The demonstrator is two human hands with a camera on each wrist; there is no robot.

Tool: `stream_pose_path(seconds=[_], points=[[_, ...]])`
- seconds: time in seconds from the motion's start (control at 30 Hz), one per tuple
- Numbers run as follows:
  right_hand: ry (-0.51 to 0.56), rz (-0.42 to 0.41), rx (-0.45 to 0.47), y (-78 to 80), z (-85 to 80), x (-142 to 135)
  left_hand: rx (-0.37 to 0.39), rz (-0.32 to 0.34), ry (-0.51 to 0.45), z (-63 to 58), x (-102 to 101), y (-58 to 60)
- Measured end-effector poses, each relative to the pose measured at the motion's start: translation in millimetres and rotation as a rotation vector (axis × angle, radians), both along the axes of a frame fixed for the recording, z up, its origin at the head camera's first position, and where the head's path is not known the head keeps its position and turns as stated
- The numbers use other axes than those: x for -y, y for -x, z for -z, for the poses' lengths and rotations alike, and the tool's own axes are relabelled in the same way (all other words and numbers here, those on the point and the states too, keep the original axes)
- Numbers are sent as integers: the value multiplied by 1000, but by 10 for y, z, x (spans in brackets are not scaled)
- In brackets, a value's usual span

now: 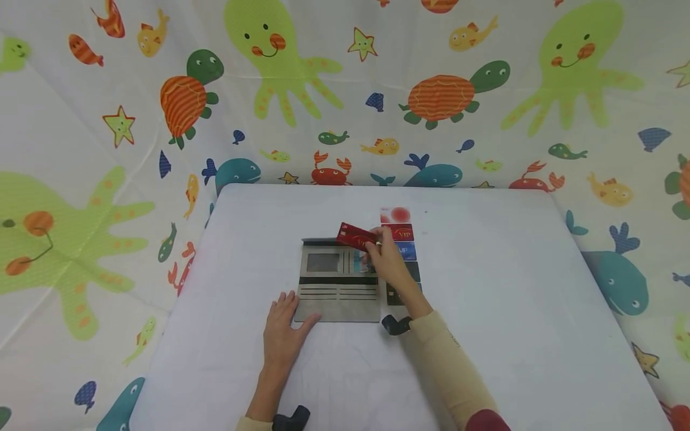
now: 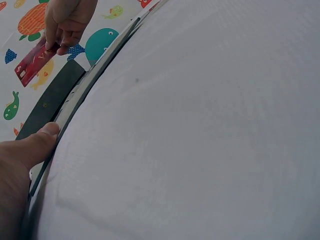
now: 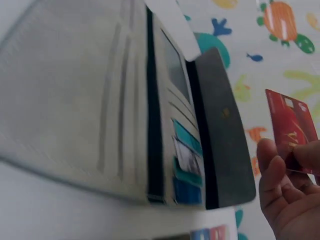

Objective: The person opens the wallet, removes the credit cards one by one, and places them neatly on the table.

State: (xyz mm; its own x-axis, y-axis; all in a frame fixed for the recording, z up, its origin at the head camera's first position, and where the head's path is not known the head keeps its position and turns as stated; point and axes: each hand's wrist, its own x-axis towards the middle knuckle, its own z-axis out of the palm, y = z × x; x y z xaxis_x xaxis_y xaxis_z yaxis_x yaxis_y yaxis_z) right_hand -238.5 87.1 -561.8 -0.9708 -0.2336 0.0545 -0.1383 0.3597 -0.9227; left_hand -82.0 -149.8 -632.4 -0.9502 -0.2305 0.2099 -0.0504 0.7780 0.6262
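A grey wallet [image 1: 336, 310] lies unfolded on the white table, its dark flap [image 3: 225, 135] at the far side. My right hand [image 1: 389, 262] pinches a red card [image 1: 353, 236] marked VIP between thumb and fingers, above the wallet's upper right part. Several cards [image 3: 187, 160], teal and blue among them, sit in the slots there, partly covered by my right hand in the head view. At the wallet's near left corner, my left hand [image 1: 283, 335] rests with fingers spread, the thumb [image 2: 42, 142] over its edge.
To the wallet's right runs a column of cards: a white card with a red circle [image 1: 395, 215], a red VIP card [image 1: 404, 231], a blue card [image 1: 408, 251] and dark cards [image 1: 396, 296], partly behind my right forearm. A sea-animal curtain [image 1: 345, 90] hangs behind the table.
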Motion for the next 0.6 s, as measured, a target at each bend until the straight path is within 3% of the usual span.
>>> stream_pose_path(seconds=[0.2, 0.37, 0.6], points=[[80, 124, 22, 261, -76, -289, -3, -7, 11, -2, -1, -6], [141, 220, 100, 487, -87, -567, -17, -7, 24, 7, 2, -7], [134, 374, 141, 742, -56, -927, -18, -6, 27, 21, 9, -7]])
